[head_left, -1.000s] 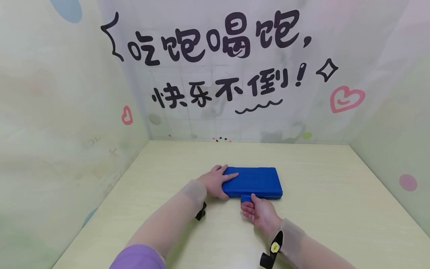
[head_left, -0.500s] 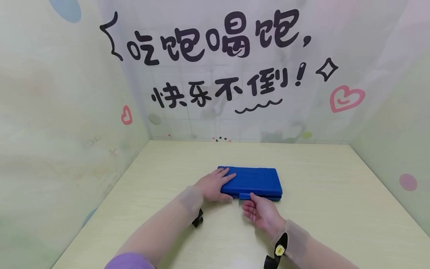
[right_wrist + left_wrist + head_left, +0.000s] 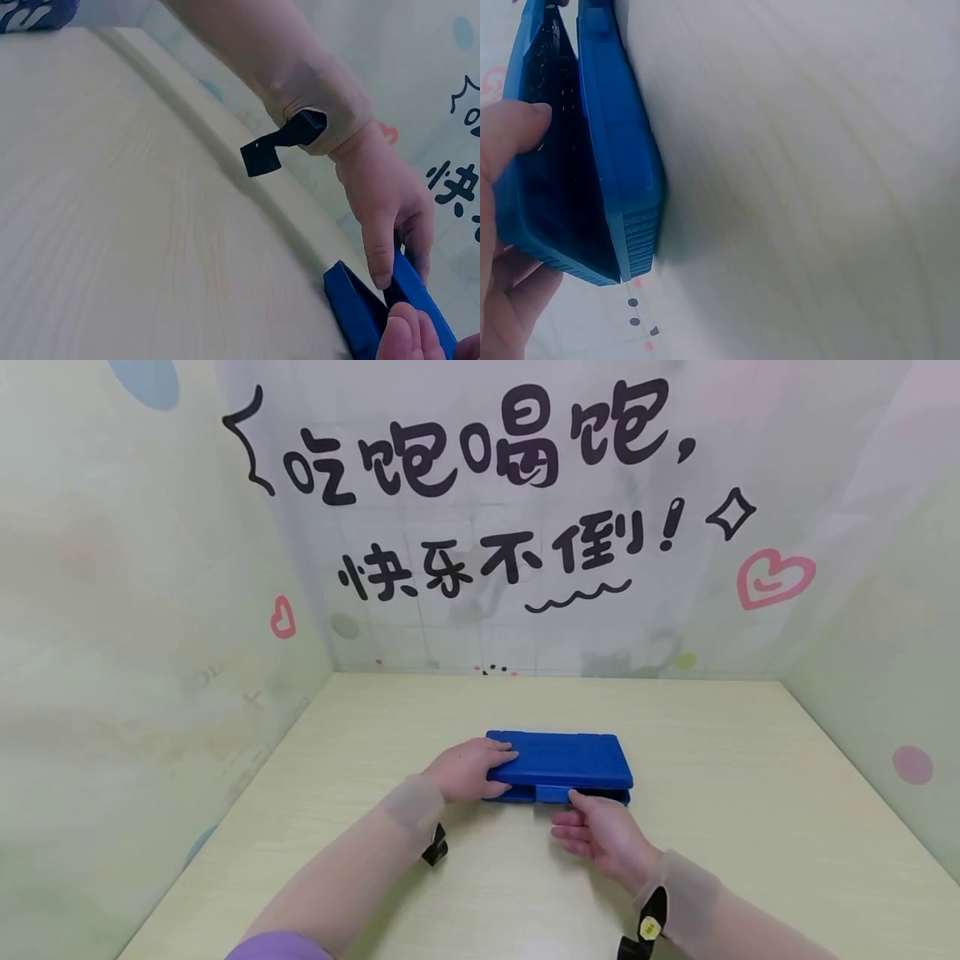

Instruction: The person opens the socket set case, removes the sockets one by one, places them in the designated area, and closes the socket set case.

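Observation:
A blue plastic case lies on the table, its lid raised a little along the near side. My left hand grips the lid at its left end. In the left wrist view, the left thumb reaches inside the lid's edge, with the fingers around the outside. The gap between lid and base looks dark, and what is inside cannot be made out. At the front latch, my right hand pinches the right end with the thumb on top; the finger beneath is partly hidden.
The pale wood-grain table surrounds the case. A printed curtain wall stands behind it, with side walls left and right. Each wrist carries a black camera strap.
The lid has lifted from its base at the front. My left hand went from lying spread on top to holding the lid's left edge. The right hand shifted slightly right.

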Tool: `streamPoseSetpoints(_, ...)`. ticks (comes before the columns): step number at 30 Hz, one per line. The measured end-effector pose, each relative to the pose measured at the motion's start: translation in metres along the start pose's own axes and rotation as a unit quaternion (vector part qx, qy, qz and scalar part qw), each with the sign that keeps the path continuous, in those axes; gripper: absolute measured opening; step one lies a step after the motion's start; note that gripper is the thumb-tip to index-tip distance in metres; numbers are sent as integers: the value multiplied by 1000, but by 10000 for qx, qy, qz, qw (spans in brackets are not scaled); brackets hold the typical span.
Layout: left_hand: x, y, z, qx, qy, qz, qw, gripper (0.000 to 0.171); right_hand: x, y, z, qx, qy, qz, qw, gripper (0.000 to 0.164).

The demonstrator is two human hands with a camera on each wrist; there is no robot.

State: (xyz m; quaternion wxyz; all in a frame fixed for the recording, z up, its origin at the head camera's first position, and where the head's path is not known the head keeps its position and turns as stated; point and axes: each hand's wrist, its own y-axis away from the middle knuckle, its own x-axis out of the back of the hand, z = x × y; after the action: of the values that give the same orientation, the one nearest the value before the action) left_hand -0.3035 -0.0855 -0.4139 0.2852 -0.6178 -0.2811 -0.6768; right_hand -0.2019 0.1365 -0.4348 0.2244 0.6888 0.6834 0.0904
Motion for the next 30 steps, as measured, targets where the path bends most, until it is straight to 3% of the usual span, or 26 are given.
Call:
streamPoseSetpoints(2, 0, 0, 0, -27, -9, 10, 10000, 55, 7, 3, -3, 137, 688, -29, 9975, 41)
streamPoseSetpoints(4, 0, 0, 0, -54, -13, 21, 10000, 54, 17, 5, -7, 542, 1603, -10, 9856, 36)
streamPoseSetpoints(5, 0, 0, 0, -64, -10, 30, 10000, 54, 22, 5, -11, 873, 2158, 10, 9725, 32)
streamPoseSetpoints(6, 0, 0, -1, -74, -13, 41, 10000, 54, 27, 5, -14, 1285, 2768, 68, 9523, 28)
streamPoseSetpoints(7, -1, 0, -1, -80, -15, 50, 10000, 54, 33, 5, -18, 1756, 3423, 131, 9229, 24)
streamPoseSetpoints(8, -1, 0, -1, -85, -14, 57, 9999, 54, 39, 3, -21, 2312, 4089, 204, 8826, 20)
streamPoseSetpoints(10, -1, 0, -1, -89, -13, 69, 9999, 54, 53, -2, -28, 3435, 5241, 328, 7787, 17)
streamPoseSetpoints(12, -1, 1, -2, -81, -3, 64, 9999, 54, 65, -9, -33, 4295, 6015, 413, 6723, 27)
streamPoseSetpoints(13, -1, 1, -2, -73, 5, 56, 10000, 54, 70, -13, -35, 4563, 6258, 389, 6314, 34)
streamPoseSetpoints(14, -1, 1, -2, -69, 15, 47, 10000, 55, 75, -17, -36, 4722, 6423, 320, 6029, 41)
streamPoseSetpoints(15, -1, 2, -2, -65, 33, 42, 10000, 55, 79, -19, -37, 4757, 6529, 194, 5891, 47)
streamPoseSetpoints(18, -2, 2, -2, -59, 74, 20, 10000, 56, 87, -26, -39, 4556, 6817, -104, 5723, 55)
streamPoseSetpoints(20, -3, 3, -2, -66, 89, 24, 9999, 56, 90, -29, -40, 4453, 7013, -205, 5563, 52)
streamPoseSetpoints(22, -4, 2, -2, -65, 98, 34, 9999, 56, 91, -31, -42, 4429, 7220, -235, 5310, 47)
streamPoseSetpoints(24, -4, 2, -2, -57, 120, 55, 9999, 56, 91, -31, -44, 4429, 7345, -239, 5136, 43)
streamPoseSetpoints(27, -5, 3, -1, -56, 203, 111, 9997, 57, 90, -31, -46, 4406, 7385, -279, 5096, 40)
streamPoseSetpoints(30, -4, 8, 0, -43, 351, 131, 9993, 60, 90, -30, -48, 4395, 7352, -324, 5151, 40)
